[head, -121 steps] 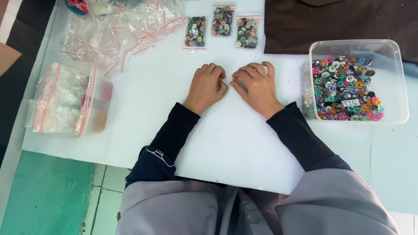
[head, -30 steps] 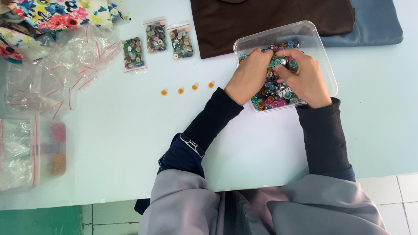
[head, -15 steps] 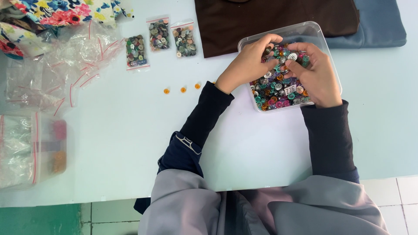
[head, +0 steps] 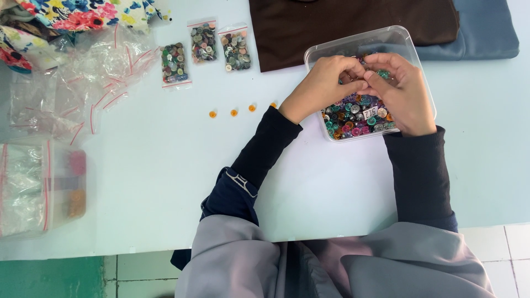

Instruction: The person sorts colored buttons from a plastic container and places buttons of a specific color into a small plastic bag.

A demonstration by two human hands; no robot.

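Your left hand (head: 323, 83) and right hand (head: 400, 91) meet over the clear rectangular plastic tub (head: 406, 47) of mixed coloured buttons (head: 359, 118), at about one o'clock from your body. Both grips are narrow, fingertips pinched together where they touch; whether a button sits between them is hidden, so I cannot tell. Pick with the fingertips only, and keep your wrists above the rim so the tub stays put.

At eleven o'clock four small orange buttons (head: 232, 112) lie in a row on the pale blue counter (head: 165, 182). Beyond them sit three small zip bags filled with buttons (head: 204, 47). At nine and ten o'clock lie empty clear zip bags with red strips (head: 72, 94). Farthest, at twelve, lies folded dark brown cloth (head: 342, 22), with blue cloth (head: 480, 33) beside it and flowered fabric (head: 83, 14) in the far left corner.
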